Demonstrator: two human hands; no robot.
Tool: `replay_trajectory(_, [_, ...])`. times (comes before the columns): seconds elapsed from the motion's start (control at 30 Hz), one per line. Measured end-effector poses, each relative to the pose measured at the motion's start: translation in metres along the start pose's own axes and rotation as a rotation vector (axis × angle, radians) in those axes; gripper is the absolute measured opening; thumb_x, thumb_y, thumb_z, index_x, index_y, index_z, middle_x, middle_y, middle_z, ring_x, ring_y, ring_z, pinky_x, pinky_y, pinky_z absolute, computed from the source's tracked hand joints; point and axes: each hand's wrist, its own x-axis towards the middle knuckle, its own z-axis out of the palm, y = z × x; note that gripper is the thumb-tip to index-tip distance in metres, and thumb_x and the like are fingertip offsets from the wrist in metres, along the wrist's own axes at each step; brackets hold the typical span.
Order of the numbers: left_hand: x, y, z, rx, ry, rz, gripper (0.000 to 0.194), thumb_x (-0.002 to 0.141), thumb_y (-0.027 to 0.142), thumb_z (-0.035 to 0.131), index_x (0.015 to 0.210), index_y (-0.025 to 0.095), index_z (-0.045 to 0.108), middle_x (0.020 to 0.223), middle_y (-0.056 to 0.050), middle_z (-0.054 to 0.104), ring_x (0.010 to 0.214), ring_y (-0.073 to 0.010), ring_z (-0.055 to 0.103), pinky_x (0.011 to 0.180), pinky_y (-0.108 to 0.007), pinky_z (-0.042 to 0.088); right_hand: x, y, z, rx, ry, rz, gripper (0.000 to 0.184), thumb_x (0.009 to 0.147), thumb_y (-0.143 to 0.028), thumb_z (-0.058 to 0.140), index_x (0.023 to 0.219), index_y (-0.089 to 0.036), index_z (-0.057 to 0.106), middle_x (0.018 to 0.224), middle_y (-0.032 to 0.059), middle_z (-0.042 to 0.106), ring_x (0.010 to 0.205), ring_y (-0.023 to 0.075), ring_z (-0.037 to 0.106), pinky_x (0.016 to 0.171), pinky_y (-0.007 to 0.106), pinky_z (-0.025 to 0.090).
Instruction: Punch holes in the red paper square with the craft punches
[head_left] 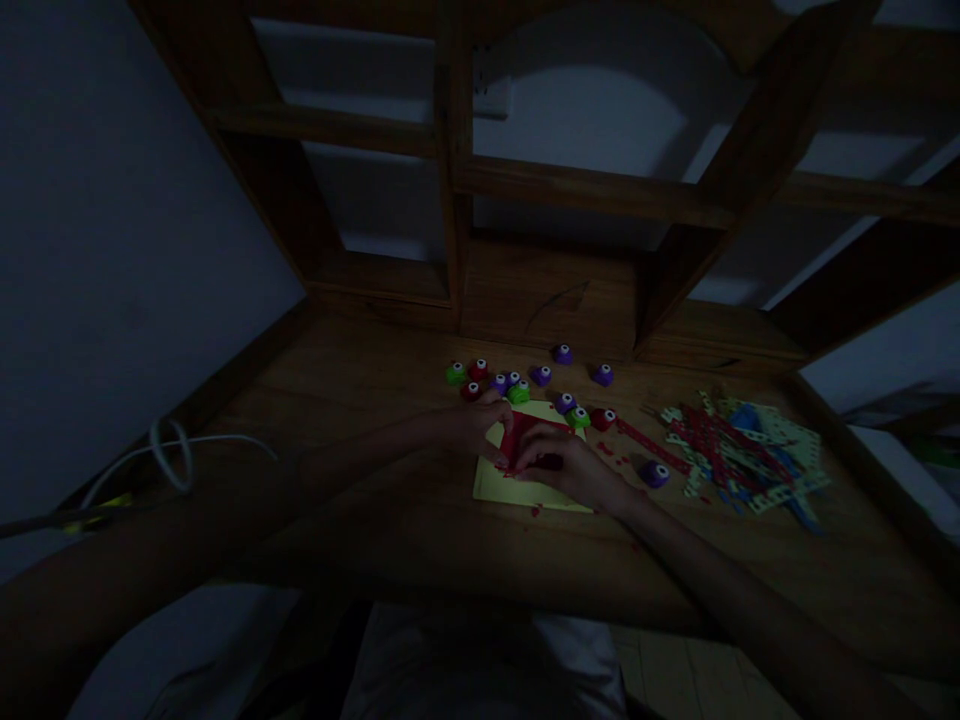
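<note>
Both hands are at a red sheet point(529, 427), which looks like paper, over a yellow sheet point(495, 487) on the desk. My left hand point(478, 428) grips the red sheet's left edge between thumb and fingers. From the right, my right hand point(568, 462) pinches the same sheet, its bent fingers covering part of it. Small red scraps point(537, 510) lie around the sheets. Just beyond the hands stand small craft punches with white round tops, among them a green one point(518, 392), a red one point(604, 419) and a purple one point(655, 474). The dim light hides fine detail.
To the right lies a heap of punched strips point(750, 450) in red, pale yellow and blue. A red punched strip point(652, 446) reaches toward it. Wooden shelving point(551, 290) rises along the back. A white cable point(176, 450) is coiled at the left.
</note>
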Motion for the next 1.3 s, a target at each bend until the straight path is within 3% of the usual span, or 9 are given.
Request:
replay_trajectory(0.27, [0.000, 0.000, -0.002, 0.013, -0.014, -0.020, 0.047, 0.062, 0.039, 0.076, 0.097, 0.018, 0.053, 0.108, -0.004, 0.046, 0.098, -0.0197, 0.044, 0.078, -0.026, 0.038, -0.009, 0.007, -0.006, 0.032, -0.032, -0.008, 0.010, 0.078, -0.030, 0.070, 0.084, -0.022, 0.073, 0.098, 0.0050, 0.060, 0.091, 0.0166, 0.061, 0.083, 0.032, 0.049])
replay_trajectory(0.47, [0.000, 0.000, -0.003, 0.031, -0.025, -0.006, 0.050, 0.062, 0.046, 0.075, 0.097, 0.017, 0.053, 0.108, -0.003, 0.047, 0.097, -0.0194, 0.045, 0.078, -0.026, 0.037, -0.008, 0.004, -0.011, 0.007, -0.036, -0.018, 0.019, 0.076, -0.028, 0.072, 0.095, -0.022, 0.070, 0.098, 0.0050, 0.064, 0.097, 0.0180, 0.059, 0.088, 0.033, 0.046])
replay_trajectory(0.67, [0.003, -0.008, 0.005, 0.047, -0.009, -0.014, 0.058, 0.058, 0.053, 0.075, 0.099, 0.020, 0.051, 0.111, -0.004, 0.042, 0.097, -0.0206, 0.046, 0.076, -0.027, 0.040, -0.004, 0.012, -0.008, 0.003, -0.003, -0.033, 0.010, 0.076, -0.030, 0.072, 0.082, -0.022, 0.073, 0.099, 0.0047, 0.060, 0.095, 0.0166, 0.059, 0.088, 0.032, 0.046])
replay_trajectory(0.87, [0.007, -0.011, 0.006, 0.061, -0.017, -0.015, 0.057, 0.058, 0.055, 0.073, 0.097, 0.021, 0.049, 0.109, -0.004, 0.040, 0.097, -0.0214, 0.047, 0.075, -0.027, 0.042, -0.013, 0.006, -0.017, 0.049, -0.084, 0.021, 0.011, 0.076, -0.032, 0.072, 0.082, -0.023, 0.074, 0.099, 0.0046, 0.058, 0.094, 0.0166, 0.058, 0.086, 0.032, 0.048])
replay_trajectory(1.07, [0.006, -0.009, 0.004, 0.053, -0.020, -0.015, 0.056, 0.058, 0.054, 0.073, 0.096, 0.022, 0.049, 0.110, -0.004, 0.040, 0.099, -0.0221, 0.047, 0.079, -0.029, 0.042, -0.016, 0.002, -0.021, 0.038, -0.091, 0.020, 0.020, 0.076, -0.029, 0.072, 0.095, -0.024, 0.072, 0.102, 0.0049, 0.060, 0.098, 0.0174, 0.058, 0.089, 0.033, 0.047])
replay_trajectory(1.3, [0.008, -0.013, 0.007, 0.063, -0.001, 0.009, 0.059, 0.056, 0.055, 0.075, 0.097, 0.021, 0.049, 0.108, -0.004, 0.040, 0.101, -0.0230, 0.046, 0.078, -0.029, 0.042, -0.015, 0.010, -0.018, 0.033, -0.053, 0.025, 0.010, 0.077, -0.029, 0.071, 0.083, -0.022, 0.073, 0.098, 0.0049, 0.058, 0.093, 0.0166, 0.059, 0.085, 0.032, 0.048])
